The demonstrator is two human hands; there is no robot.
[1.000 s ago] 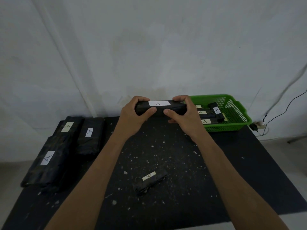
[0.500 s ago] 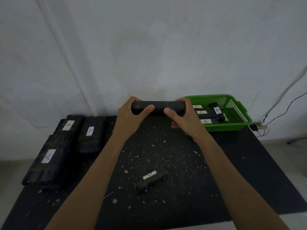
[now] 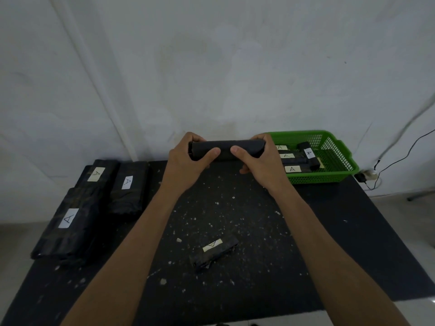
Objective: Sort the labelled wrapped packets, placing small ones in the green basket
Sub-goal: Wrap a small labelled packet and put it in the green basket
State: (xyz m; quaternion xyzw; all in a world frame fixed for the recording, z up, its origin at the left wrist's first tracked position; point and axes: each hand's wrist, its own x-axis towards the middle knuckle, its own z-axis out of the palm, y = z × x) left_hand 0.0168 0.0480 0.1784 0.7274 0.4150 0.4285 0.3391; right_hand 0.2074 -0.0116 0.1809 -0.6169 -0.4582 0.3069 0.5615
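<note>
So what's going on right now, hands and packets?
Both hands, left hand and right hand, grip one long black packet above the table. Green basket to the right, several packets inside. Path clear.

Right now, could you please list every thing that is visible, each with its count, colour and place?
held packet: 1, black, raised above the table's far middle, no label showing
small packet: 1, black with cream label, near middle of table
large packets: 3, black with labels, table's left side
green basket: 1, far right of table
packets in basket: at least 4, black, labelled
table: 1, black, speckled white
cable: 1, black, right by the wall
left hand: grips packet's left end
right hand: grips its right end
</note>
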